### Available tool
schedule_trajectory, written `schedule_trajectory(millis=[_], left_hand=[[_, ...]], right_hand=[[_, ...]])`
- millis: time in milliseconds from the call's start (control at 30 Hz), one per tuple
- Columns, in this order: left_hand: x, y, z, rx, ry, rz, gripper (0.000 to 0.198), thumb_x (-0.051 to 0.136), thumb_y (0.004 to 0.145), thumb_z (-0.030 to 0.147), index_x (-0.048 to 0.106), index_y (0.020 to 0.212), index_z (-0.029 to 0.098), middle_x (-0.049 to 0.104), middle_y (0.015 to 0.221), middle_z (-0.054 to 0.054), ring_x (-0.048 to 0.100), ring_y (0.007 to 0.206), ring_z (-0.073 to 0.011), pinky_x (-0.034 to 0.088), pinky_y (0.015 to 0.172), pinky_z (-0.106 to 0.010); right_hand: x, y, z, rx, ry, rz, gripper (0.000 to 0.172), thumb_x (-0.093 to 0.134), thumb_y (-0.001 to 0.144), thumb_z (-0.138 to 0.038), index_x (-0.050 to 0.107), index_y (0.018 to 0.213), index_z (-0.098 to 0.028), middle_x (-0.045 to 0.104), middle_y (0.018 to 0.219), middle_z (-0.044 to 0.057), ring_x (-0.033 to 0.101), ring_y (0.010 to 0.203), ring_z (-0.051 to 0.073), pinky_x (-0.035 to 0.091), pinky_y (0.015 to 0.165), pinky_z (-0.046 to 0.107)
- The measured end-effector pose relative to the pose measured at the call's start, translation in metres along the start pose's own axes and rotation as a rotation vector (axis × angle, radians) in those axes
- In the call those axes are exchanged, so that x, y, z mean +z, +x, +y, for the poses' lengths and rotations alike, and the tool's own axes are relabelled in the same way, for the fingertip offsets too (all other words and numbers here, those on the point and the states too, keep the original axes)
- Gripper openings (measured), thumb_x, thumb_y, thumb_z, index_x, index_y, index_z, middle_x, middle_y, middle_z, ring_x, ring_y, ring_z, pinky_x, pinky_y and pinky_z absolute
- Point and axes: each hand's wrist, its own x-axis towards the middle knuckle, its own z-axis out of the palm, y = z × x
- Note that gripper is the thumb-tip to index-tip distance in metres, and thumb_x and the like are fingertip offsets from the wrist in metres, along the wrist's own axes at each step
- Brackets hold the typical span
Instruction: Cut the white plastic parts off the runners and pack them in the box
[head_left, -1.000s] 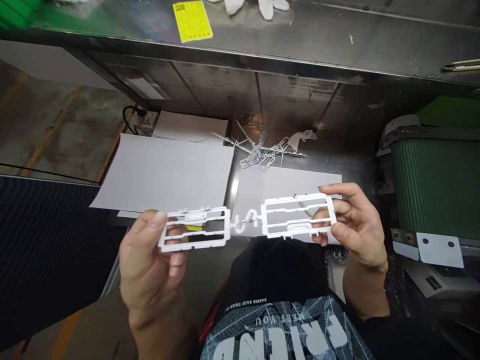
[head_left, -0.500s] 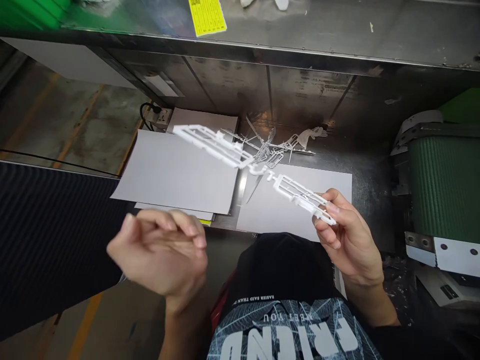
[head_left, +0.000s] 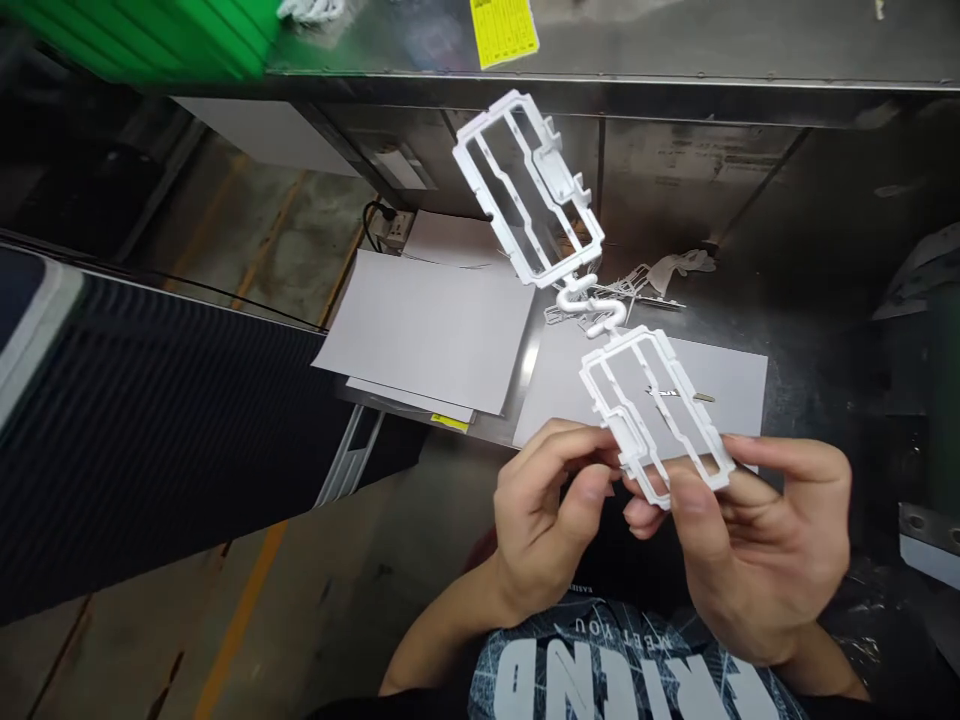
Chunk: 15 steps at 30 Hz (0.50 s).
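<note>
Two white plastic frames (head_left: 664, 388), joined end to end by a curved sprue (head_left: 592, 303), are held up in front of me, the farther one rising to the upper left. My right hand (head_left: 765, 540) pinches the near frame at its lower right end, thumb on top and fingers behind. At that frame's lower left edge is my left hand (head_left: 551, 515), its thumb and curled fingers closed on the edge; the fingertips are partly hidden. Beneath, a slim small tool (head_left: 703, 397) on a white sheet (head_left: 559, 385) shows partly through the near frame.
A pile of thin white sprues (head_left: 630, 285) and a crumpled glove-like piece (head_left: 679, 268) lie behind the frames. Stacked white sheets (head_left: 427, 330) are at left, near a power socket (head_left: 394, 230). A metal shelf (head_left: 675, 60) with a green crate (head_left: 165, 40) and yellow label (head_left: 504, 30) overhangs the back.
My left hand has moved right, from empty space to the near frame's edge. The frames have turned from nearly edge-on to face me. The view has shifted left.
</note>
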Motion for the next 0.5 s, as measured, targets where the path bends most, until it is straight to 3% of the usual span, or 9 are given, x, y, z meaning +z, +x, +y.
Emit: schedule_trajectory(millis=[167,267,433,500], left_hand=[[0.001,0.003,0.004,0.064,0.075,0.044,0.025,0.062,0.101,0.039,0.077,0.104,0.019,0.072,0.086,-0.005,0.067,0.077,-0.0163,0.057,0.071,-0.029],[0.000,0.005,0.005,0.091,0.086,0.070,0.019,0.066,0.099,0.033,0.077,0.095,0.018,0.073,0.080,-0.004,0.067,0.071,-0.0142,0.057,0.068,-0.027],[-0.002,0.007,0.008,0.105,0.115,0.068,0.018,0.066,0.098,0.028,0.078,0.088,0.017,0.074,0.075,-0.003,0.067,0.065,-0.0123,0.056,0.064,-0.024],[-0.002,0.007,0.008,0.101,0.128,0.075,0.020,0.066,0.099,0.028,0.078,0.087,0.017,0.074,0.074,-0.003,0.066,0.065,-0.0122,0.056,0.064,-0.024]], right_hand=[[0.000,-0.001,0.007,-0.140,-0.099,-0.030,0.051,0.070,0.086,0.003,0.063,0.128,-0.024,0.078,0.087,-0.003,0.076,0.059,0.014,0.069,0.056,0.022],[-0.001,-0.005,0.012,-0.198,-0.181,-0.022,0.055,0.075,0.082,0.001,0.064,0.130,-0.024,0.078,0.088,-0.003,0.077,0.062,0.016,0.069,0.057,0.024],[-0.002,-0.013,0.017,-0.181,-0.310,0.010,0.028,0.077,0.089,-0.014,0.071,0.114,-0.024,0.078,0.086,0.002,0.077,0.061,0.020,0.068,0.053,0.025],[-0.004,-0.011,0.016,-0.175,-0.334,-0.032,0.018,0.076,0.091,-0.018,0.072,0.108,-0.023,0.079,0.083,0.002,0.076,0.058,0.020,0.068,0.053,0.025]])
